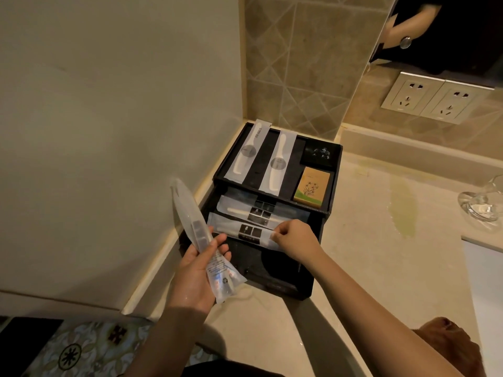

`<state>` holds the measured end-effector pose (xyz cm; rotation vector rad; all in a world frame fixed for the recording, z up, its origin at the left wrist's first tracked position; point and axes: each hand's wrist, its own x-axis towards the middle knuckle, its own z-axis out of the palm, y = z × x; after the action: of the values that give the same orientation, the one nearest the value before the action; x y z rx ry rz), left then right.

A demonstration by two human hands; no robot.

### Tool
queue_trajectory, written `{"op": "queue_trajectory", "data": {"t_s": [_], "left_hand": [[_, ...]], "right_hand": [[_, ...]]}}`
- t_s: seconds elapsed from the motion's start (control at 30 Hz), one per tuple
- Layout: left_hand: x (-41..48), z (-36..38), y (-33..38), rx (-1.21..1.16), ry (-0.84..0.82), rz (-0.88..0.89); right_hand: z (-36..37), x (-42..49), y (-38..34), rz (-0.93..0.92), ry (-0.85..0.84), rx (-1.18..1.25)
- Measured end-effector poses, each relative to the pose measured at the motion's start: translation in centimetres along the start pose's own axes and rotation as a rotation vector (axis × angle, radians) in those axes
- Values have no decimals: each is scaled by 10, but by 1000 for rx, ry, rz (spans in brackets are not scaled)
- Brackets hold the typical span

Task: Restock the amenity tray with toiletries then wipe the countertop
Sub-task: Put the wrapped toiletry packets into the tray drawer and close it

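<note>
Black 2-tier tray (330,186) sits in the worktop (367,240) corner against the wall. Upper tier: 2 wrapped combs (246,152) side by side, a small black box (321,155) and a tan soap box (311,187) to their right. Lower tier: 2 wrapped kits (245,213) lying crosswise, one behind the other. Right hand (295,238) pinches the right end of the front kit, thumb and fingertips closed on the wrapper. Left hand (198,270) grips a clear sachet (201,240) just left of the tray, fingers wrapped round its lower half, top end pointing up toward the wall. Glass (481,205) stands well apart at the right edge. 2 sockets (430,97) on the tiled wall.
</note>
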<state>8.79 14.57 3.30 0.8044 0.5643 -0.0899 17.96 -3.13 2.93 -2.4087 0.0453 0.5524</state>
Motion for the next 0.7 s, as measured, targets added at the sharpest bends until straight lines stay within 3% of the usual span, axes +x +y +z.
{"op": "queue_trajectory", "data": {"t_s": [0.17,0.27,0.7], "left_hand": [[0,-1,1,-3,16,11],[1,-1,0,2,22,15],[3,7,-3,30,13,-8]], "right_hand": [[15,5,0,-61,191,-301],[19,5,1,-89,245,-364],[23,10,11,-27,280,-553]]}}
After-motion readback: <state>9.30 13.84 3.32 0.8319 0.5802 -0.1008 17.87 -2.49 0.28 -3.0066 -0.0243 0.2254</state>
